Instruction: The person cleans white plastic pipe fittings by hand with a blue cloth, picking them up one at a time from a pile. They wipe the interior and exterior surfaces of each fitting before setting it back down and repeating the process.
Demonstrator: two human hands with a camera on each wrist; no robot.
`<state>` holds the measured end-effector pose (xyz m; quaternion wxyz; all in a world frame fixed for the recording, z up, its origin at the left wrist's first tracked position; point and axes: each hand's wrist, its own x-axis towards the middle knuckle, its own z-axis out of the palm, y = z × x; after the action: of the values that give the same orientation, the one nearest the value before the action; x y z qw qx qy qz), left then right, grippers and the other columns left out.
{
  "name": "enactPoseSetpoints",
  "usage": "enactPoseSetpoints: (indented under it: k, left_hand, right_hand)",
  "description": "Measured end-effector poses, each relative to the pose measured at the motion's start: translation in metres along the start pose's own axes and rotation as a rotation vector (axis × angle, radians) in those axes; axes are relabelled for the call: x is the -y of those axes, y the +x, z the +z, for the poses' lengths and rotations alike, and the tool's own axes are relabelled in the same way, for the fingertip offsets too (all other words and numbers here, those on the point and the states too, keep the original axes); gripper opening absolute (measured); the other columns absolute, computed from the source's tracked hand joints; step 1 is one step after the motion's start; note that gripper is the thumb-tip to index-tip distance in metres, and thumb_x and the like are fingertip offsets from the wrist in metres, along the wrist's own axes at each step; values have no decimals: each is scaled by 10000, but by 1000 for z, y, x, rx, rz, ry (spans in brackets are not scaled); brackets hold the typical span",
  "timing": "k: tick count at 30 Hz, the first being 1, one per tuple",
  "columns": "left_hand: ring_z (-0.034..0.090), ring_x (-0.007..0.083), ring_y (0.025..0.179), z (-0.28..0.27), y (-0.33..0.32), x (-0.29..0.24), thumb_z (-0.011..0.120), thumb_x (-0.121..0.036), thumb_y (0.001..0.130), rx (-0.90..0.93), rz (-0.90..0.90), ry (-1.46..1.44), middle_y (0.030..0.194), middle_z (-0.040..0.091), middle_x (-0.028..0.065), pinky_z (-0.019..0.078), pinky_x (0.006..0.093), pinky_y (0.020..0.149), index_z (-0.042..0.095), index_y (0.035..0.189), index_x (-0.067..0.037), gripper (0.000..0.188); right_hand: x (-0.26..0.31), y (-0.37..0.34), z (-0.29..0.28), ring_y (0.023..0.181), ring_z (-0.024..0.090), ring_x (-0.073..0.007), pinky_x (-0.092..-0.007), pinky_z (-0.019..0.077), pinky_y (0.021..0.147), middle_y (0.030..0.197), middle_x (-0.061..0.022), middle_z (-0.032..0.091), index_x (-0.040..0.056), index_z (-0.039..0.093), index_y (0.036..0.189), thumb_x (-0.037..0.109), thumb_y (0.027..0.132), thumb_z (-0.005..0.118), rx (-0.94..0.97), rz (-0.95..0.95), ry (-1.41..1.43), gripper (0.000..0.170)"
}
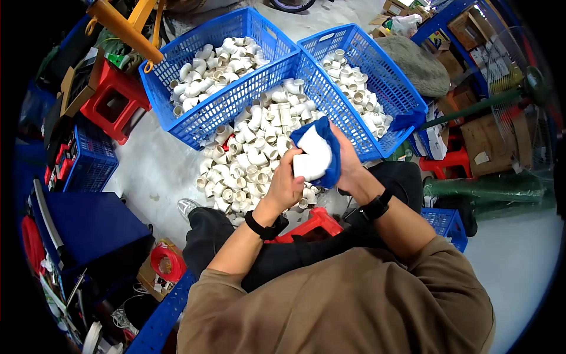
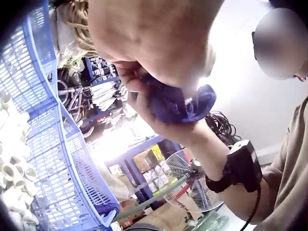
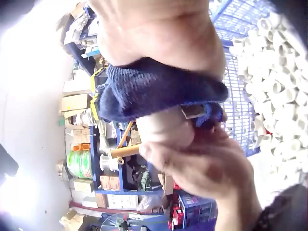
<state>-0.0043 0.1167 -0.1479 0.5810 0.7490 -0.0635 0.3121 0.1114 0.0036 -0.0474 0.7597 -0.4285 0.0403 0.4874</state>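
A white plastic pipe elbow [image 1: 313, 156] is held between both hands over the pile, in front of the person's lap. My left hand [image 1: 287, 184] grips one end of it, thumb on the near side. Around its other side my right hand [image 1: 349, 159] holds a blue cloth [image 1: 333, 147], pressing the fabric against the elbow. In the right wrist view the knitted cloth [image 3: 149, 89] lies under the right palm, and the left thumb rests on the elbow [image 3: 166, 126]. The left wrist view shows the cloth [image 2: 175, 103] between the hands; the elbow is hidden there.
A heap of white elbows [image 1: 253, 150] covers the floor ahead. Behind it stand two blue crates, a left crate [image 1: 177, 127] and a right crate [image 1: 407, 97], both holding elbows. A red stool [image 1: 118, 100] is at left, a fan [image 1: 530, 88] at right.
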Motion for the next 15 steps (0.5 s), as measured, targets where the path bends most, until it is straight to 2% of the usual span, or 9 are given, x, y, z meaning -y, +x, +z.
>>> enactPoseSetpoints:
  k: [3, 5, 6, 7, 8, 9, 10, 12, 15]
  left_hand:
    - [598, 302, 1028, 5, 5, 0, 225, -481, 1059, -195, -170, -149, 1148, 582, 206, 463, 373, 909, 426, 1323, 54, 629]
    - [618, 263, 979, 7, 7, 0, 207, -460, 1066, -278, -351, -401, 1097, 619, 162, 486, 355, 879, 491, 1296, 44, 623]
    - [618, 263, 979, 7, 13, -6, 207, -460, 1066, -280, -348, -398, 1097, 619, 162, 486, 355, 879, 491, 1296, 44, 623]
    - [619, 224, 901, 5, 22, -18, 222, -458, 1065, -385, -592, -705, 1041, 639, 133, 496, 333, 825, 522, 1287, 24, 610]
    - [621, 185, 824, 3, 26, -24, 237, -456, 1064, -485, -837, -1015, 986, 659, 105, 507, 311, 771, 553, 1277, 5, 598]
    - [566, 93, 626, -4, 23, -20, 277, -455, 1056, -336, -717, -1168, 903, 681, 47, 467, 238, 571, 598, 1255, -44, 558]
    - [532, 71, 575, -3, 21, -17, 281, -448, 1054, -345, -823, -1168, 914, 686, 32, 421, 219, 511, 607, 1243, -55, 544]
    - [467, 18, 476, -4, 25, -24, 316, -418, 1047, -349, -977, -1186, 930, 699, -6, 326, 181, 401, 607, 1243, -72, 493]
    - [587, 51, 619, -18, 20, -10, 346, -405, 1042, -212, -986, -1098, 1013, 699, 32, 417, 187, 460, 597, 1259, -73, 470]
  right_hand:
    - [-25, -1, 15, 1076, 626, -179, -335, 492, 958, 1206, -53, 637, 82, 541, 1316, 541, 1001, 501, -78, -177, 14, 559]
    - [-48, 6, 4, 1110, 563, -151, -309, 435, 991, 1228, -60, 582, 58, 478, 1345, 501, 1001, 541, -159, -419, -137, 564]
    - [-54, 6, 4, 1129, 516, -138, -298, 402, 1008, 1223, -73, 541, 35, 419, 1361, 480, 1002, 554, -210, -525, -224, 588]
    - [-50, 6, -2, 1163, 525, -175, -337, 416, 1033, 1312, -124, 531, 22, 353, 1396, 539, 958, 600, -182, -598, -478, 721]
    - [-52, 6, -5, 1176, 529, -196, -367, 417, 1052, 1371, -153, 504, 26, 315, 1417, 549, 915, 649, -68, -653, -488, 798]
    - [-49, 0, 4, 1189, 533, -218, -397, 417, 1070, 1430, -181, 477, 31, 276, 1437, 560, 872, 698, 47, -706, -496, 882]
    - [-47, -1, 12, 1208, 551, -261, -425, 452, 1055, 1494, -224, 423, 45, 240, 1451, 530, 775, 795, 99, -780, -524, 1000]
    - [-50, 11, 11, 1229, 574, -293, -386, 505, 988, 1451, -217, 470, 56, 290, 1433, 450, 727, 865, 196, -923, -642, 993]
    - [-37, -4, 20, 1193, 614, -281, -365, 517, 961, 1336, -190, 576, 49, 365, 1400, 418, 714, 885, 143, -936, -884, 936]
